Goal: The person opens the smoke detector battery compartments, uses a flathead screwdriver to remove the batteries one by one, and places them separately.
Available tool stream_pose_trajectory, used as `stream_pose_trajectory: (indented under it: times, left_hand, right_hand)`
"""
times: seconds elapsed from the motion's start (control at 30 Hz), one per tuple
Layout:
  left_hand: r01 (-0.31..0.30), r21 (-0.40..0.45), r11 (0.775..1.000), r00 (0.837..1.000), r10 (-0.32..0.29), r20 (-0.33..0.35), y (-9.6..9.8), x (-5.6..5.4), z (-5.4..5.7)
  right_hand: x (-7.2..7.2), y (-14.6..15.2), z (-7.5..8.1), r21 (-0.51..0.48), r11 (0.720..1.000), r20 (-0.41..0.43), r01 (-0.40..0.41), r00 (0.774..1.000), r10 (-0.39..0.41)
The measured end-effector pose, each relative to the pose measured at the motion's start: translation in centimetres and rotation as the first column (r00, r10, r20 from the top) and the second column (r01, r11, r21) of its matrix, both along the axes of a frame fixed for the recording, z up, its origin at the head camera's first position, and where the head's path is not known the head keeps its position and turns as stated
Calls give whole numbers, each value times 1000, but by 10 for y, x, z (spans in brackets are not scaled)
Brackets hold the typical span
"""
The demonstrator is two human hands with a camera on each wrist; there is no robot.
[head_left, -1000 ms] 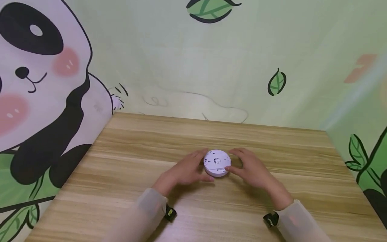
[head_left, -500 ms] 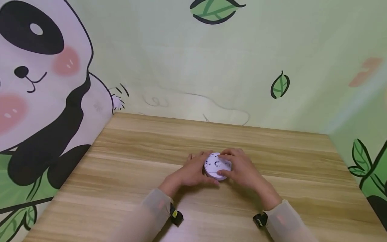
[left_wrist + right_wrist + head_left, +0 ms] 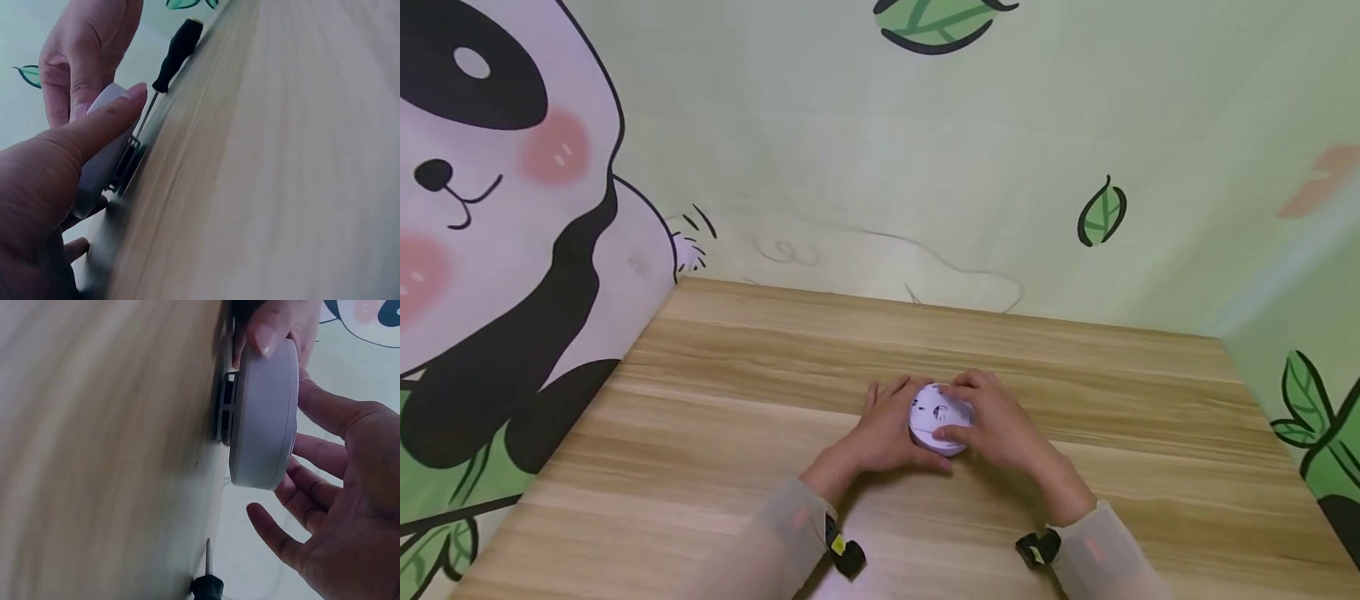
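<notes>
A round white smoke detector (image 3: 927,423) sits near the middle of the wooden table, its printed flat face up. My left hand (image 3: 887,433) grips its left side, thumb along the near rim and fingers round the far edge. On the top face, the thumb and bent fingers of my right hand (image 3: 1003,429) pinch the right part and cover some of the print. Seen from the right wrist, the smoke detector (image 3: 265,419) has a dark slotted section on its table side. In the left wrist view a screwdriver (image 3: 178,55) with a black handle lies beyond it.
The wooden table (image 3: 760,350) meets a pale green wall (image 3: 820,150) at the back. A panda drawing (image 3: 580,225) covers the left wall. At the bottom of the right wrist view the screwdriver (image 3: 208,584) shows its shaft and handle top.
My right hand has moved left from the rim onto the smoke detector's top face. My left hand has closed in further round its left side. The detector has shifted slightly nearer in the head view.
</notes>
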State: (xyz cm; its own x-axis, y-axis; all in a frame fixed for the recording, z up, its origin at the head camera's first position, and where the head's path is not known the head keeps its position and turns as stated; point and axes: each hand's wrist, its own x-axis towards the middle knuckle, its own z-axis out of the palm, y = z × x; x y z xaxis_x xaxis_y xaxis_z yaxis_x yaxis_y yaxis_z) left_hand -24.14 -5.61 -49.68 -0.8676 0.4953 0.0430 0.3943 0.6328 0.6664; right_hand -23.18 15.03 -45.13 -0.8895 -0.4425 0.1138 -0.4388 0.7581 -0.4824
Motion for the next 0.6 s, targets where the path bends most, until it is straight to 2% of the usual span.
stream_pose_trajectory:
  times: [0.23,0.43,0.6]
  left_hand:
    - [-31,-10,999,998,30,-58,4,1,-5]
    - [-22,-5,1000,998,21,-54,3,0,-9]
    - [-13,47,999,999,15,-46,0,0,-10]
  right_hand:
    - [-1,1,-3,-88,996,70,-8,997,14]
    - [0,5,-4,-160,987,128,-19,991,39]
    - [-2,8,-6,-220,974,190,-49,978,91]
